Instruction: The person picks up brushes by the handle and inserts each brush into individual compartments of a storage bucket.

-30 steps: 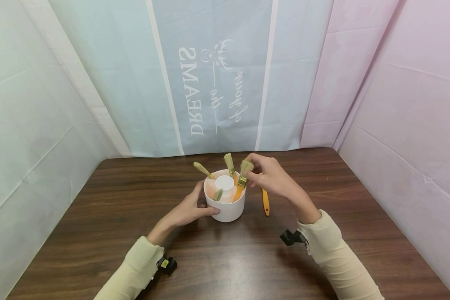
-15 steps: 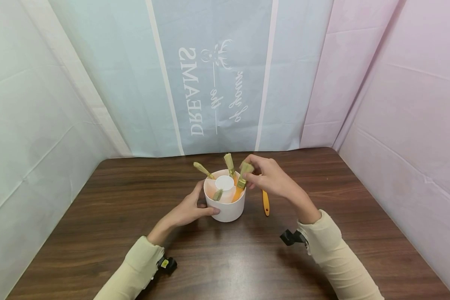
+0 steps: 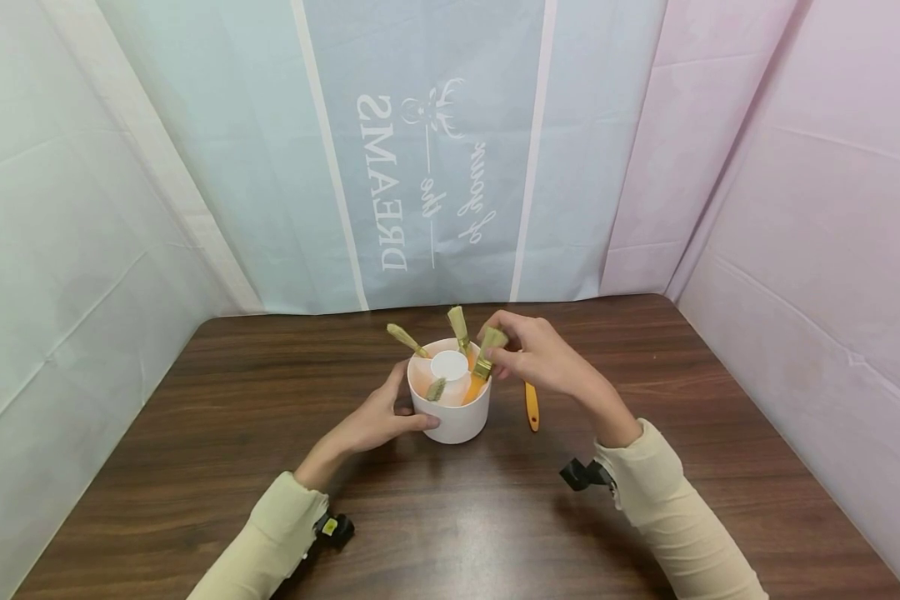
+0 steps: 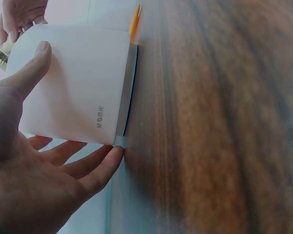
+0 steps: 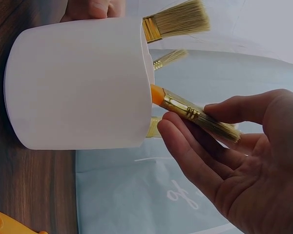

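A round white pen holder (image 3: 461, 423) with a raised centre stands on the table. My left hand (image 3: 378, 417) grips its side, thumb on the near wall and fingers behind, as the left wrist view also shows. My right hand (image 3: 536, 350) pinches a flat paintbrush (image 5: 183, 107) by its bristle end. That brush's orange handle reaches down inside the holder on the right, its lower end hidden by the wall. Several other brushes stand bristles up in the compartments, among them a back brush (image 3: 457, 325), a left brush (image 3: 405, 337) and a low front brush (image 3: 437, 389).
Another brush with an orange handle (image 3: 532, 408) lies on the dark wood table (image 3: 495, 517), right of the holder and partly under my right hand. A pale blue printed cloth (image 3: 450, 167) hangs behind the table, with white cloth walls at both sides.
My right hand has lowered the paintbrush slightly, deeper into the right side of the pen holder. The left hand and the holder have stayed in place.
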The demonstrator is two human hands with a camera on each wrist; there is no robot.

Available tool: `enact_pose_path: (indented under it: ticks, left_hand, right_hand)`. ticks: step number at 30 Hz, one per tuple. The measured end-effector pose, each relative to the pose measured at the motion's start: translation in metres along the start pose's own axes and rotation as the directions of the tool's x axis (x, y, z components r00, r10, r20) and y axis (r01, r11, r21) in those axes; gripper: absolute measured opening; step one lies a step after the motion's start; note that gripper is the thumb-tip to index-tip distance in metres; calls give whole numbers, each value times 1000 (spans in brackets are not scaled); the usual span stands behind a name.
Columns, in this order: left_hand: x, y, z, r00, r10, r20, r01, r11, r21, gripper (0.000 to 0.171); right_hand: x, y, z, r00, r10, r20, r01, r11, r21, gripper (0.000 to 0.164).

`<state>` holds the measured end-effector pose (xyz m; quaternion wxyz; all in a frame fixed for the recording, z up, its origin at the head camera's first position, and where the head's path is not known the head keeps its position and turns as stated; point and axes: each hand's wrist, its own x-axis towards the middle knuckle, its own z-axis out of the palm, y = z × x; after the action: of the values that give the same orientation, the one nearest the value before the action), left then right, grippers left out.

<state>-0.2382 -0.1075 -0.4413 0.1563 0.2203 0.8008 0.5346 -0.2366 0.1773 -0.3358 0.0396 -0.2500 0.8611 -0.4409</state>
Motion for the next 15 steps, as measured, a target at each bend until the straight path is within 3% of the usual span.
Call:
enact_pose_path:
  ticks: [15]
  left_hand:
    - [1,-1,0,1000,3,-6,-3,1000,7,101]
  right_hand:
    - [0,1,0,1000,2,25,-2,1000,-10,21]
